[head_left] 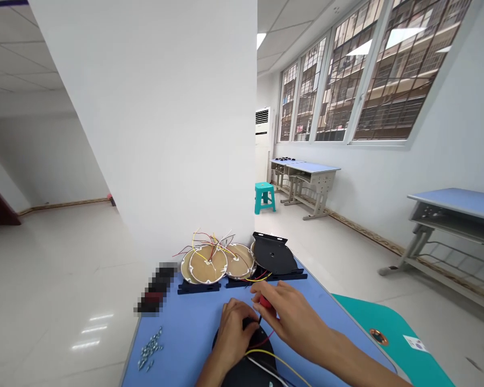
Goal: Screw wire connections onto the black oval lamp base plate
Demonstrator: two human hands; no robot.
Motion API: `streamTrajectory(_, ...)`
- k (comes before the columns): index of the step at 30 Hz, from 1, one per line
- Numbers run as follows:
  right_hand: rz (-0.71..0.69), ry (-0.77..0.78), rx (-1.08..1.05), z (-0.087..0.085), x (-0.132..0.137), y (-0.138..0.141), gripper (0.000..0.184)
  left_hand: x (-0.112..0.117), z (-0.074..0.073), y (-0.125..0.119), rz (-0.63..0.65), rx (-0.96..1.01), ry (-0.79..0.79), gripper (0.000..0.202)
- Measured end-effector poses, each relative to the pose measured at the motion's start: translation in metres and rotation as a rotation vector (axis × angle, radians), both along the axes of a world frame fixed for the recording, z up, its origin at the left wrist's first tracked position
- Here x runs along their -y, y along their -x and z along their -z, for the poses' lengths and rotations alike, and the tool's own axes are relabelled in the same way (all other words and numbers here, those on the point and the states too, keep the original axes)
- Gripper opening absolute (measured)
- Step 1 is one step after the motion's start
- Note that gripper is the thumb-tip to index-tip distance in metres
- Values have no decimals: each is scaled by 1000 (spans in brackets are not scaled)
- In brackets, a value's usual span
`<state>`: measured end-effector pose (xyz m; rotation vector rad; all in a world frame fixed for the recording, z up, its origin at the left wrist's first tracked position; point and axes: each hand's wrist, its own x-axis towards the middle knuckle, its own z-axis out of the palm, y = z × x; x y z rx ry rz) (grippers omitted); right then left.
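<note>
Close to me on the blue table lies a black round-ended metal bracket (246,373). My left hand (234,329) presses on it with bent fingers, gripping its far part. In my right hand (292,317) is a screwdriver (265,302) with a red handle, its dark shaft slanting down to the bracket beside my left fingertips. The tip and whatever it touches are hidden. Across the bracket trail a yellow wire (280,358), a white one and a red one. A small heap of silvery screws (148,350) lies to the left.
Tan round discs (208,266) with white rims and loose wires stand on black brackets along the table's far edge. Another black bracket assembly (273,255) is right of them. A white pillar (165,134) rises behind. A teal sheet (381,322) lies beyond the right edge.
</note>
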<state>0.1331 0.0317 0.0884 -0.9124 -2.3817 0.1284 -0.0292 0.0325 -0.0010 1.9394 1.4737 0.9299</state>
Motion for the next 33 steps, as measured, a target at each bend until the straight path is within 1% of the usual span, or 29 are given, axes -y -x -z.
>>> streamTrajectory(5, 42, 66, 66, 1, 0, 0, 16, 1, 5, -4, 17, -3, 29, 18)
streamTrajectory(12, 70, 92, 139, 4, -4, 3, 14, 0, 6, -7, 45, -23, 56, 24)
streamTrajectory(15, 83, 62, 140, 9, -9, 3, 17, -1, 7, -6, 46, -33, 65, 24)
streamTrajectory(18, 117, -29, 166, 19, -15, 4, 19, -1, 8, -6, 36, -43, 67, 22)
streamTrajectory(21, 154, -94, 193, 24, -20, 6, 13, -1, 10, -6, 31, -53, 64, 22)
streamTrajectory(23, 141, -101, 196, 21, -18, 7, 12, -1, 11, -6, 25, -61, 62, 21)
streamTrajectory(24, 110, -99, 196, 17, -16, 7, 17, -1, 12, -7, 18, -66, 61, 20)
streamTrajectory(26, 13, -84, 203, 9, -11, 7, 28, 0, 14, -7, 6, -75, 56, 18)
streamTrajectory(28, -63, -77, 239, 5, -9, 8, 31, 0, 16, -7, 9, -78, 50, 18)
streamTrajectory(29, -62, -91, 270, 4, -8, 8, 28, 0, 16, -7, 12, -78, 48, 19)
streamTrajectory(32, 58, -188, 330, 8, -12, 10, 12, 0, 16, -7, 18, -72, 44, 20)
streamTrajectory(33, 84, -202, 317, 9, -13, 10, 10, 0, 17, -7, 17, -70, 43, 20)
